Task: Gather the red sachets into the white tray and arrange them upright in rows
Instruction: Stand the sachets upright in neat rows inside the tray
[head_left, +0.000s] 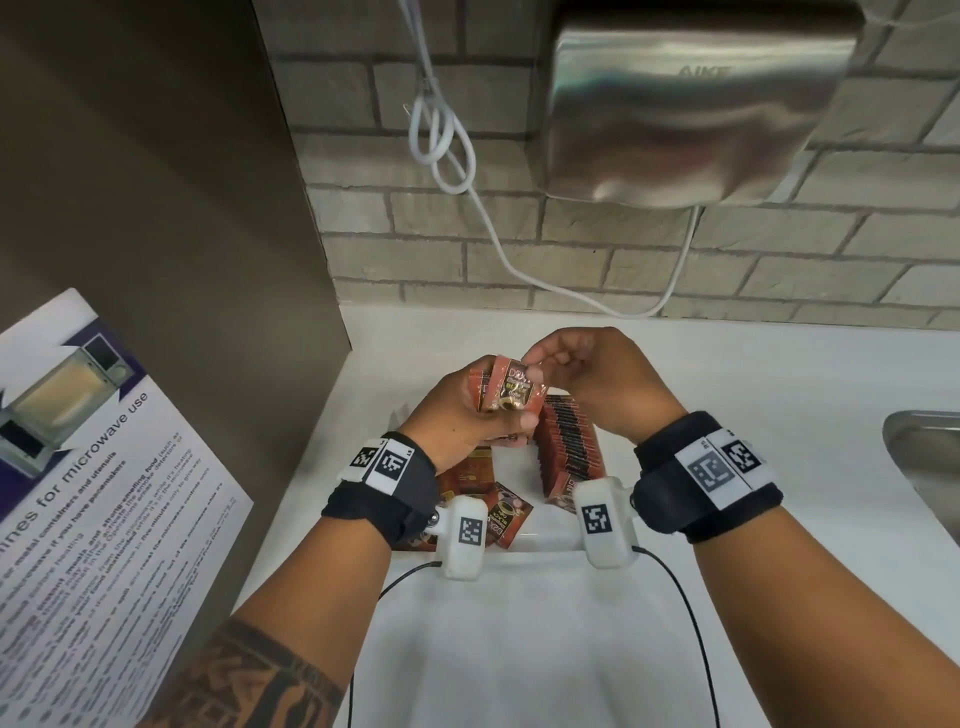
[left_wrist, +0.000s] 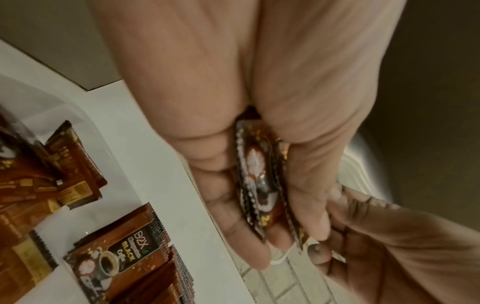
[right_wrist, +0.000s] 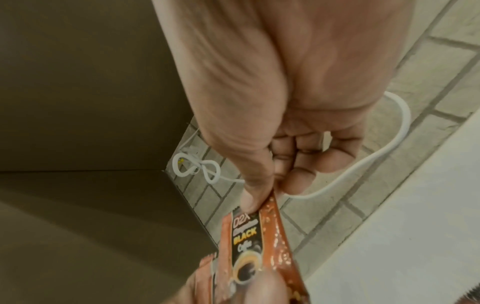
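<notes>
Left hand (head_left: 457, 415) is curled tight round a small stack of red foil coffee sachets (head_left: 506, 387), held above the white plastic tray (head_left: 524, 540). Right hand (head_left: 597, 382) pinches the top edge of the front sachet w/ thumb & forefinger, other fingers curled in; it looks to be squaring the stack or peeling one off, can't tell which.

In the tray: a packed upright row of sachets (head_left: 569, 447) on the right side, a few loose sachets (head_left: 498, 512) lying flat on the left. Tray sits on the white counter (head_left: 779, 374), steel sink (head_left: 924, 457) at far right, brick wall w/ hand dryer (head_left: 691, 98) & white cord (head_left: 441, 140) behind, laminated microwave notice (head_left: 98, 467) at left.

Risks, as I judge: foil is slick, so a loose pinch could fan the stack & drop sachets onto the counter or flat into the tray. Pushing the bundle in beside the standing row could topple it, esp. w/ flat ones underneath.
</notes>
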